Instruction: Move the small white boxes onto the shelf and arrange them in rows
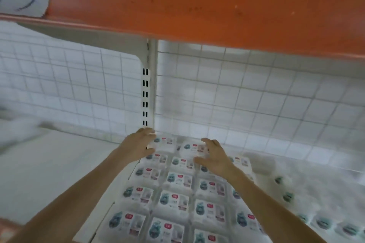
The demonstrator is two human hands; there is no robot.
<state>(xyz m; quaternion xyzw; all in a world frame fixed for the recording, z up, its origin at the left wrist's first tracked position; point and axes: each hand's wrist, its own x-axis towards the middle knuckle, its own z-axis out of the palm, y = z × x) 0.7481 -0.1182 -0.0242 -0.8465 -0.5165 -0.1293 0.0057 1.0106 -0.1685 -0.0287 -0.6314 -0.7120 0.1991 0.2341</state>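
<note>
1. The left hand [138,143] grips a small white box [165,143] at the back of the shelf [59,163], thumb on its near left corner and fingers curled over the far edge; press it square against the wire grid back panel [237,94].
2. The right hand [214,157] hovers with fingers spread and loosely bent above the neighbouring box [192,149]; whether it touches is unclear. Lower it flat and nudge that box level with the first.
3. The rows of boxes [173,199] in front sit edge to edge; keep both back boxes in line with those columns.
4. The boxes further right [286,197] are blurred.
</note>
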